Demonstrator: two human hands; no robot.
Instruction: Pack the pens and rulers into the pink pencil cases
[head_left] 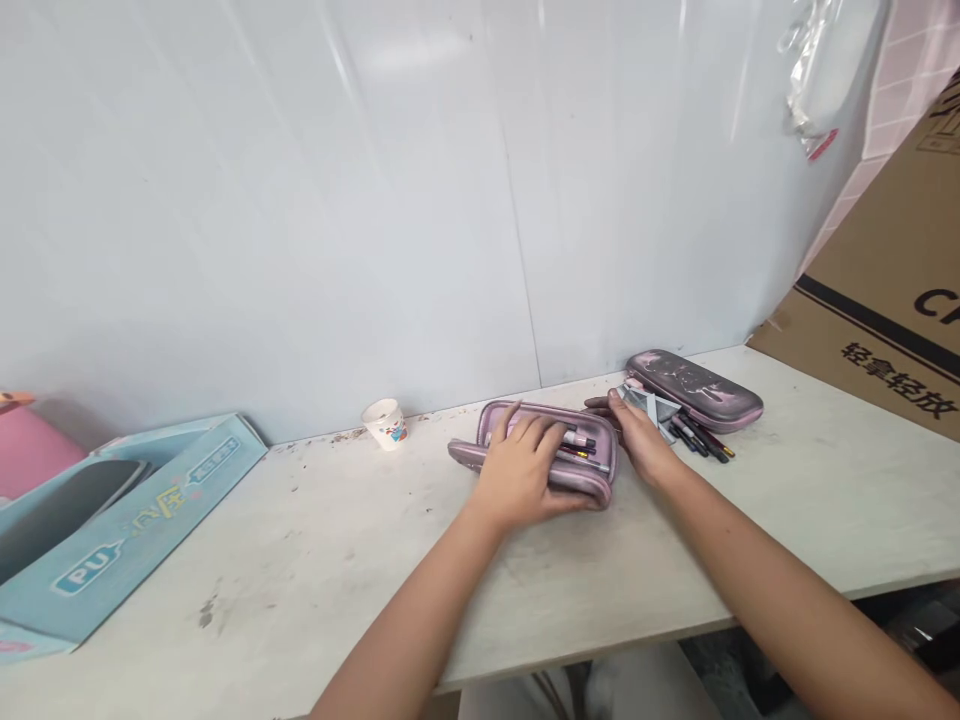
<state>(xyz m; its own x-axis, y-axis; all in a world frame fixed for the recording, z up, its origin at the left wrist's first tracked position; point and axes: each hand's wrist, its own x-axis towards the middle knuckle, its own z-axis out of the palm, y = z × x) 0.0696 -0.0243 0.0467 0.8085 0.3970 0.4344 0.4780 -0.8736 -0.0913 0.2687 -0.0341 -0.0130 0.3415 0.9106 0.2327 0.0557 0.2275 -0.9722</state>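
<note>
A mauve-pink zip pencil case (551, 490) lies open on the table, with several pens and markers in it. My left hand (521, 465) spreads over it, fingers across the pens and hiding part of the inside. My right hand (634, 430) is at the case's far right end, its fingers touching the rim, next to a crumpled silver packet (645, 405). Just beyond sits a second, closed-looking pencil case (694, 390) with a dark pink printed top. Several loose pens (697, 438) lie beside it, close to my right hand.
The pale, scuffed table (315, 570) runs along a white wall (300, 200). A small paper cup (384, 424) stands at the wall. A light blue printed box (127, 520) sits at the left, and a brown cardboard carton (877, 270) leans at the right.
</note>
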